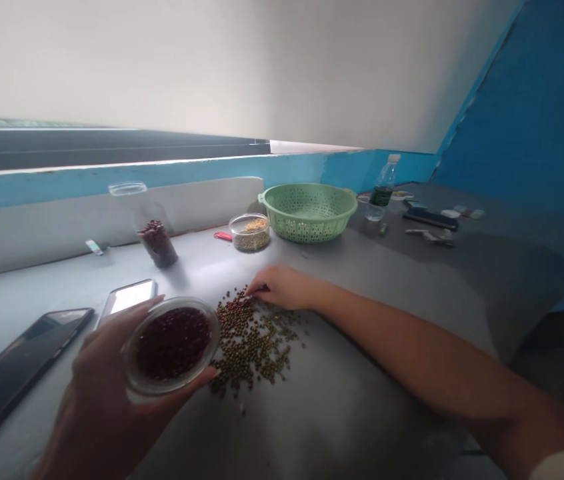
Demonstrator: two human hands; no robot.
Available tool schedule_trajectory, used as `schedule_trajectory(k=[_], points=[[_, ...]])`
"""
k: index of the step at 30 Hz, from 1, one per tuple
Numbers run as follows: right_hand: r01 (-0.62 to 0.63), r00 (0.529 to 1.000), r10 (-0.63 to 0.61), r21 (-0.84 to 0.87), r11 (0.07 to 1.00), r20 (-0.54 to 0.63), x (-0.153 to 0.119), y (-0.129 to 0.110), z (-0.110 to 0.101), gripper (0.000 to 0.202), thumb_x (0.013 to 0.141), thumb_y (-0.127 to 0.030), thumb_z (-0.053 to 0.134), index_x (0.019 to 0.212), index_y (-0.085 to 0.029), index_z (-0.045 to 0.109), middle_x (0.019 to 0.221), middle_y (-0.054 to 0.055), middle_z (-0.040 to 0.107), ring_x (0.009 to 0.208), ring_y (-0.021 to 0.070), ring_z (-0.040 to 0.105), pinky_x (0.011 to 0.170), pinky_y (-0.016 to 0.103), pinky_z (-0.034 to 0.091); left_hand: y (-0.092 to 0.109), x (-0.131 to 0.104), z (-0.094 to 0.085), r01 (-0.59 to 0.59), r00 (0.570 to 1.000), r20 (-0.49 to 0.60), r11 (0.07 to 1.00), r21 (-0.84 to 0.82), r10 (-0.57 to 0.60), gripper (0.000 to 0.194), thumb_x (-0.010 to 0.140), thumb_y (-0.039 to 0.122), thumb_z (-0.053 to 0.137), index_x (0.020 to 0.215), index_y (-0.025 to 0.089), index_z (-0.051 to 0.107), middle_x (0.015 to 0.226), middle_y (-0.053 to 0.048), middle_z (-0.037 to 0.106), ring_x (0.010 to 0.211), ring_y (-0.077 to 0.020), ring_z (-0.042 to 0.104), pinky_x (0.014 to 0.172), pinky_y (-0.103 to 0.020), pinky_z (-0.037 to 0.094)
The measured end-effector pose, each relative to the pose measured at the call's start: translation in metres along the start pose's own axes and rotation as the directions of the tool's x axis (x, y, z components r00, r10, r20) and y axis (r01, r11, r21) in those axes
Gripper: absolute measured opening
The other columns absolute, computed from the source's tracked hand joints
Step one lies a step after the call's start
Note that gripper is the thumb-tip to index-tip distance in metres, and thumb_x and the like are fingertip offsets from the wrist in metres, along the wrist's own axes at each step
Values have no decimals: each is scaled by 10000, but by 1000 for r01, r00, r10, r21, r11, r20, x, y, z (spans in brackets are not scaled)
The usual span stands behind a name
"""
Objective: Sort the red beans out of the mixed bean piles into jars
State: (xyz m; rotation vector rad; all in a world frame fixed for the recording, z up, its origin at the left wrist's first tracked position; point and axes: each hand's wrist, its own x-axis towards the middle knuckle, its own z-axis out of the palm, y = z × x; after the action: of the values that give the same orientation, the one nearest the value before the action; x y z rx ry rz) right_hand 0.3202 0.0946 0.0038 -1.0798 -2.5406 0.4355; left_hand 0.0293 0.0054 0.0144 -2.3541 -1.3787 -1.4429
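My left hand (112, 380) is wrapped round a clear round container (216, 333) that holds many dark red beans (175, 343). Just right of it, green beans mixed with some red ones (257, 347) lie spread on the grey table (352, 407). At the top of this pile is my right hand (282, 287), its thumb and fingertips pinched together near the red beans. Whatever lies between those fingertips is too small to make out.
Behind the pile stand a bean-filled clear tub (251, 240), a green basket (311, 230) and a jar of dark beans (158, 245). Two phones (22, 367) (131, 297) lie left. A bottle (381, 195) and a dark case (431, 219) are at the back right.
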Motion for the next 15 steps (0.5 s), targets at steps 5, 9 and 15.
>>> schedule_trajectory(k=[5, 9, 15], points=[[-6, 1000, 7, 36, 999, -9, -2, 2, 0, 265, 969, -87, 640, 1150, -157, 821, 1116, 87, 827, 1003, 169, 745, 911, 269, 519, 6, 4, -1, 9, 1000, 25, 1000, 13, -10, 734, 627, 598, 923, 1266, 322, 689, 1137, -46, 774, 1030, -340, 757, 761, -492, 640], [-7, 1000, 9, 51, 999, -28, -4, 0, -2, 257, 978, -98, 647, 1155, -173, 816, 1111, 80, 819, 999, 168, 737, 919, 276, 519, 6, 4, -2, 19, 1000, 22, 1000, 19, -20, 758, 625, 638, 905, 1277, 320, 683, 1131, -54, 774, 1059, -365, 753, 765, -517, 636], [-31, 998, 32, 22, 999, -51, -7, -2, -9, 205, 975, -126, 681, 1116, -161, 825, 1053, 87, 782, 893, 145, 688, 857, 264, 499, 4, 1, -2, 62, 998, 27, 998, 2, -62, 801, 601, 652, 907, 1286, 301, 681, 1190, -90, 758, 1117, -400, 737, 918, -609, 621]])
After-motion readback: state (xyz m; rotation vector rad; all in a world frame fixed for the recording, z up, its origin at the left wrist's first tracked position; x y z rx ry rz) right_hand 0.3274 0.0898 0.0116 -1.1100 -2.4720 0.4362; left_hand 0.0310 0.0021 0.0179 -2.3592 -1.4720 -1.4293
